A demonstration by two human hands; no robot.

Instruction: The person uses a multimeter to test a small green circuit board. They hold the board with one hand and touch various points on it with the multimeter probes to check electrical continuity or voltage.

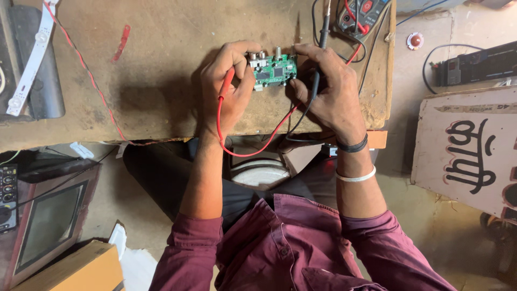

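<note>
Single view only, worn on the head, aimed steeply down and slightly forward over the maroon shirt front. Close to the work: forearms running up from the bottom edge to the left hand (pixel 229 86) and right hand (pixel 328 89) near the upper middle. Worn brown wooden workbench top (pixel 161 70) filling the upper part of the frame, dusty floor to the right and below. No second view for overlap.

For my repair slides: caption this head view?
Both hands press red and black probes onto a green circuit board.
</note>
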